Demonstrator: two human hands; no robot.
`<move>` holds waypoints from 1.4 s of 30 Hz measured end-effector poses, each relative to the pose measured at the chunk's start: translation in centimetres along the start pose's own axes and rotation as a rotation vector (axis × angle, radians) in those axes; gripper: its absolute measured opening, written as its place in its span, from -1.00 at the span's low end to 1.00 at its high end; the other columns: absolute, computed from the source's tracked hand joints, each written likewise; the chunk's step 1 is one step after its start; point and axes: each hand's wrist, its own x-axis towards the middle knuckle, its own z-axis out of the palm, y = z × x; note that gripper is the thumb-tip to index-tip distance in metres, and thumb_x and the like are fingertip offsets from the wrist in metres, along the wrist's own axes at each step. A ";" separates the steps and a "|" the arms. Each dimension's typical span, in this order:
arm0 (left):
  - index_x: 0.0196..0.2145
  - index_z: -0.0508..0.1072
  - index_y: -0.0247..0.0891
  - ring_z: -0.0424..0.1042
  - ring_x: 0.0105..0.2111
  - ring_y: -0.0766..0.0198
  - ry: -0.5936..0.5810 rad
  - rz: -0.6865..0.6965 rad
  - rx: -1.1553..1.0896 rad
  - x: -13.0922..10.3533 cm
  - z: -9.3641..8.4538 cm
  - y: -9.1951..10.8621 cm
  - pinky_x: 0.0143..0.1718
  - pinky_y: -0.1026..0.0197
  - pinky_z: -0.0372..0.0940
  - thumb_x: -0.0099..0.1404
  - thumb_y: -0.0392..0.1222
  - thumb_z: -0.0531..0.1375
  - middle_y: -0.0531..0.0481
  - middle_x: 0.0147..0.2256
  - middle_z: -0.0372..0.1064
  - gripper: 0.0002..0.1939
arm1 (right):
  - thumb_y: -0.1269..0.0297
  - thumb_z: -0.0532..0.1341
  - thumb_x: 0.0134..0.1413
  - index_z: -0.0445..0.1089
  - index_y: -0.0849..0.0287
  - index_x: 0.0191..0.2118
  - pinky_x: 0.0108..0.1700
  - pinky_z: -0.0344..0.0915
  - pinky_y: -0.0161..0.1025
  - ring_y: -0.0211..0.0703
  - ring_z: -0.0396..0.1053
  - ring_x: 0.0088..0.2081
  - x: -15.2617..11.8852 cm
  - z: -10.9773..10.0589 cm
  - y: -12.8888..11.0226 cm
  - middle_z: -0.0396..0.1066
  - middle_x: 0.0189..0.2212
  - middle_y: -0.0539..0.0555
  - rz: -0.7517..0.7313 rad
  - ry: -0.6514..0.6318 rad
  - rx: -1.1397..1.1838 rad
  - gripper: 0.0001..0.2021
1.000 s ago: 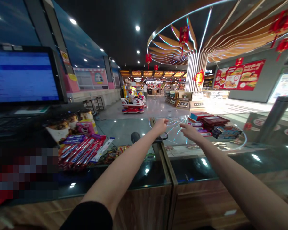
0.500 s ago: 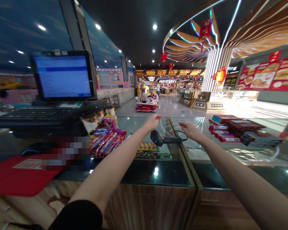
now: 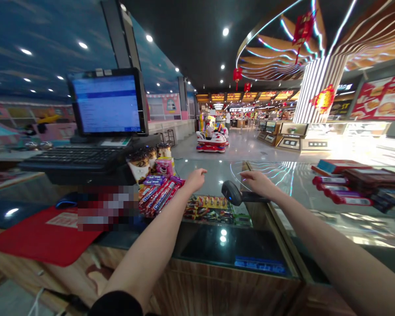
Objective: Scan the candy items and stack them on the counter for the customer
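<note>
My left hand (image 3: 196,180) hovers over the glass counter, near the chewy candy rolls (image 3: 163,195). Its fingers are loosely bent with one stretched out, and nothing shows in them. Over the handle of a black barcode scanner (image 3: 232,193) is my right hand (image 3: 258,182), its index finger stretched to the left. It covers part of the handle; whether it touches the scanner I cannot tell. The scanner lies on the counter, its head toward the left. Several snack packs, including a pink box (image 3: 165,166), stand behind the candy rolls.
At the left are a monitor (image 3: 108,103), a black keyboard (image 3: 75,153), a mouse (image 3: 67,199) and a red mat (image 3: 49,239). Boxes and packs, with a brown pack (image 3: 370,177) among them, lie at the right. A metal strip (image 3: 276,228) divides the glass counter.
The view has turned left, so the counter goods appear farther right. My left hand has drawn back toward the candy rolls, and my right hand has come closer to the scanner's handle.
</note>
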 end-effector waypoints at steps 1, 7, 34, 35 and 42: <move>0.09 0.45 -0.30 0.39 0.11 0.14 -0.004 -0.007 0.063 -0.2 0.2 -0.3 0.16 0.13 0.22 0.33 -0.37 0.00 -0.17 0.11 0.42 -0.56 | 0.51 0.10 0.12 0.47 0.20 0.08 0.18 0.28 -0.10 -0.05 0.44 0.07 0.1 0.1 0.0 0.50 0.03 0.15 -0.002 -0.010 -0.005 -0.57; 0.09 0.45 -0.14 0.27 0.15 -0.07 0.105 -0.048 0.421 -1.6 -0.3 -0.5 0.20 -0.20 0.07 0.35 -0.30 0.00 -0.19 0.15 0.34 -0.58 | 0.51 0.07 0.12 0.47 0.21 0.09 0.18 0.28 -0.15 -0.07 0.44 0.07 0.1 0.4 0.2 0.50 0.05 0.13 -0.003 -0.026 -0.011 -0.56; 0.15 0.38 -0.25 0.41 0.03 0.20 -0.139 0.455 0.082 -0.4 2.1 -1.0 0.17 0.15 0.22 0.27 -0.33 0.11 -0.11 0.06 0.41 -0.52 | 0.46 0.07 0.19 0.48 0.16 0.08 0.20 0.24 -0.12 -0.02 0.43 0.07 -0.9 -0.6 -0.3 0.50 0.05 0.11 -0.042 -0.054 -0.087 -0.60; 0.15 0.37 -0.24 0.39 0.07 0.19 -0.133 0.493 0.066 -0.4 2.2 -0.8 0.19 0.14 0.21 0.25 -0.35 0.12 -0.12 0.11 0.37 -0.50 | 0.46 0.07 0.19 0.48 0.16 0.08 0.20 0.24 -0.11 -0.02 0.43 0.07 -1.0 -0.7 -0.3 0.50 0.04 0.11 -0.051 -0.057 -0.088 -0.60; 0.16 0.36 -0.23 0.25 0.17 -0.02 0.058 0.330 0.137 -0.1 2.9 -1.5 0.23 -0.05 0.14 0.19 -0.25 0.24 -0.22 0.15 0.23 -0.45 | 0.46 0.03 0.18 0.46 0.22 0.09 0.17 0.28 -0.07 0.01 0.43 0.08 -1.2 -0.8 -0.2 0.49 0.05 0.15 -0.075 -0.053 -0.106 -0.58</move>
